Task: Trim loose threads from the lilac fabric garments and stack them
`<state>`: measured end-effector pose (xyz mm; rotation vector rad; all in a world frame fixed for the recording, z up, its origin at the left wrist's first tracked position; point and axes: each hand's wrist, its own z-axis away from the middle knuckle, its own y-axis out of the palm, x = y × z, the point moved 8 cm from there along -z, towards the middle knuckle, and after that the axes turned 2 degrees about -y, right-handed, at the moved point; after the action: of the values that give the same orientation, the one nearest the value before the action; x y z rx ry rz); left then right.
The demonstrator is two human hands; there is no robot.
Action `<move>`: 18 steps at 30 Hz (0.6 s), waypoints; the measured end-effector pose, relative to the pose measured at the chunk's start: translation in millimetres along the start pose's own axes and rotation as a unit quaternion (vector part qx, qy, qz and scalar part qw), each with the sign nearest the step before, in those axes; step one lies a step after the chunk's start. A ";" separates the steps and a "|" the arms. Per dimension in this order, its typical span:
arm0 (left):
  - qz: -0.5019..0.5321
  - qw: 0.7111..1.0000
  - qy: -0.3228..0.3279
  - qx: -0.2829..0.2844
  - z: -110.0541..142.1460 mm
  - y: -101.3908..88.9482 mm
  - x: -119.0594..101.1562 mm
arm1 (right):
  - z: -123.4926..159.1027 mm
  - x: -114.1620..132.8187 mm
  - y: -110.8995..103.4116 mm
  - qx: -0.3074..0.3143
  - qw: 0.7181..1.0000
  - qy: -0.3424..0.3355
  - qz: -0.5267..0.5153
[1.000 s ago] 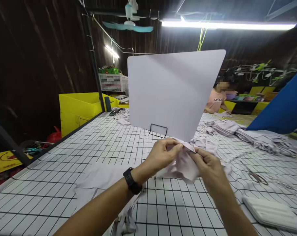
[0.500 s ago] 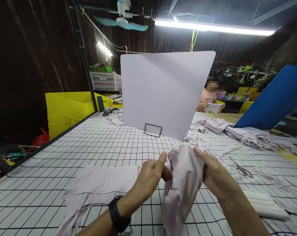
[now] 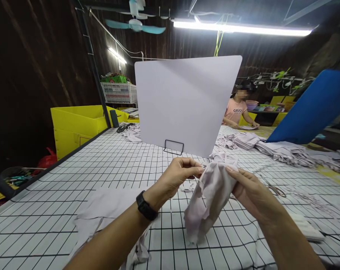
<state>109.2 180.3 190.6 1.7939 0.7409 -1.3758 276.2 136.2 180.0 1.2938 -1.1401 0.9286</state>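
A pale pinkish-white piece of fabric [image 3: 211, 195] hangs in folds above the table, its lower end dangling. My left hand [image 3: 177, 176], with a black band on the wrist, pinches the fabric's upper left edge between thumb and fingertips. On the other side my right hand [image 3: 250, 191] grips its upper right, thumb on the near face and fingers mostly hidden behind. Another pale cloth piece [image 3: 108, 202] lies flat at the left, partly covered by my left forearm. Under the left wrist rests a crumpled strip of cloth [image 3: 141, 251].
A white board [image 3: 186, 105] stands on the grid-patterned table cover [image 3: 113, 161]. Stacked pale fabric [image 3: 248, 140], scissors [image 3: 275, 189] and a white device with a cord [image 3: 309, 228] are at the right. A blue board [image 3: 307, 108] leans near a co-worker [image 3: 235, 110]. A yellow bin [image 3: 74, 125] stands left.
My left hand has risen and moved right to the fabric's top edge. The fabric's lower end has swung up and left. The co-worker has lowered a cloth to the table.
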 end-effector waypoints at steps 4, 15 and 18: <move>-0.074 0.996 0.044 0.029 -13.5 5.3 -12.5 | -4.8 7.4 0.1 0.033 0.995 0.046 0.081; -0.047 0.969 0.018 0.243 -16.1 52.5 2.2 | 23.8 55.0 3.0 0.075 0.976 0.117 0.169; -0.064 0.964 0.017 0.256 -12.2 49.8 -8.2 | 32.0 58.5 5.2 0.069 0.980 0.098 0.162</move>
<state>153.7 162.7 210.8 2.1976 0.5567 -1.7430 280.8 99.6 235.8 1.1133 -1.1652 1.3657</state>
